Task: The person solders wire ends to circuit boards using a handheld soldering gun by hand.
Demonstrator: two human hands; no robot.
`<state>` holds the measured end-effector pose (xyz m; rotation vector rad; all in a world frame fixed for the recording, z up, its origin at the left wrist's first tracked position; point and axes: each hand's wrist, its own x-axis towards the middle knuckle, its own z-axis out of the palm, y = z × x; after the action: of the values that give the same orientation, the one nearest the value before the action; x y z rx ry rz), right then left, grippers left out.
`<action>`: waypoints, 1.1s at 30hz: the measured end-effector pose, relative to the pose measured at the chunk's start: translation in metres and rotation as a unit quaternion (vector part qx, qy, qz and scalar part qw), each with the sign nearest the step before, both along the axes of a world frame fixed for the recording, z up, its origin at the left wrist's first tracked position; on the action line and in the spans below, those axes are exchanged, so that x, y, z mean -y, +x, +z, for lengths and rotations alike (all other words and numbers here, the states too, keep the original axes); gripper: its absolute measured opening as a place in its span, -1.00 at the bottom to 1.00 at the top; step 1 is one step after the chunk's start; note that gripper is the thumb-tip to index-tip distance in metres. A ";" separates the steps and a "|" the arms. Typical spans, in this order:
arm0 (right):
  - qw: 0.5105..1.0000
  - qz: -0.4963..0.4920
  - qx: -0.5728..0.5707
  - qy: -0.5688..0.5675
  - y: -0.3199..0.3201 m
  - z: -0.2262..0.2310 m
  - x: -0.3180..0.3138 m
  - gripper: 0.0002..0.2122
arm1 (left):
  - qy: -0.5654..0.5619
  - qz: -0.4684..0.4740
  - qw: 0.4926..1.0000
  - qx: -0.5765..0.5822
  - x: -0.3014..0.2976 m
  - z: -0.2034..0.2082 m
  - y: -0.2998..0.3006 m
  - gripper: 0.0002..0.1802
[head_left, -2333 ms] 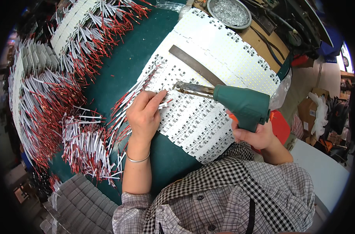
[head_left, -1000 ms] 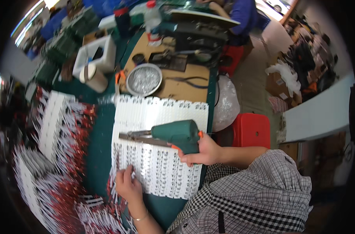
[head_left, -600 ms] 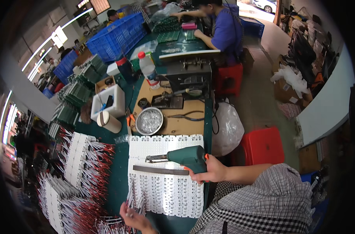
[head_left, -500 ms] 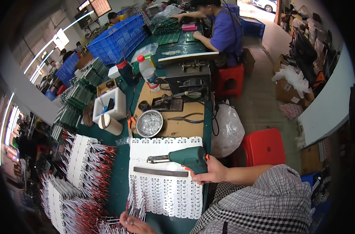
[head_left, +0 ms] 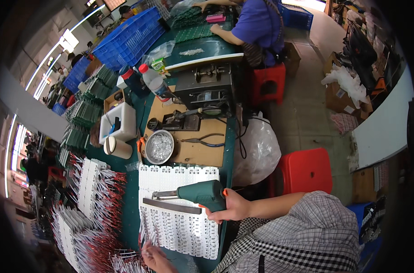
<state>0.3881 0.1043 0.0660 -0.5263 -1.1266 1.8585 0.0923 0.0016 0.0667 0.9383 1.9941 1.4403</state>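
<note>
Right hand [head_left: 233,207] grips green soldering gun [head_left: 203,192]
White boards [head_left: 191,234] lie beneath it; left hand [head_left: 155,258] is by wires [head_left: 146,231], pinch unclear.

Overhead lights [head_left: 69,41] glaring upper left | doorway [head_left: 309,4] overexposed | fisheye-bent edges, black corners

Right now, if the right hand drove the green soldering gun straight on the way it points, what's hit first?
Probably the red wire ends on the stacked strips at left, past the white sheet; depth is unclear, so the gun might pass above.
</note>
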 end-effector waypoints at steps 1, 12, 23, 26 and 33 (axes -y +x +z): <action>1.000 0.002 -0.013 0.009 -0.002 0.003 0.000 -0.74 | 0.014 -0.061 0.998 0.008 0.000 -0.001 0.003 -0.86; 0.990 -0.068 0.092 0.084 -0.002 0.029 0.021 -0.71 | 0.083 -0.177 0.951 0.240 -0.034 0.046 0.054 -0.73; 0.970 -0.069 0.126 0.198 -0.094 0.055 0.044 -0.87 | 0.150 -0.198 0.910 0.331 0.021 0.040 0.008 -0.81; 0.971 -0.058 0.131 0.190 -0.124 0.055 0.047 -0.84 | 0.155 -0.193 0.923 0.294 0.030 0.042 0.005 -0.81; 0.981 -0.004 0.132 0.142 -0.140 0.045 0.050 -0.61 | 0.131 -0.207 0.932 0.267 0.037 0.040 0.001 -0.90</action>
<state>0.2481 0.0542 0.1108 -0.6227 -1.5352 1.6158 0.0935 -0.0349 0.1069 0.8845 1.1533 1.5253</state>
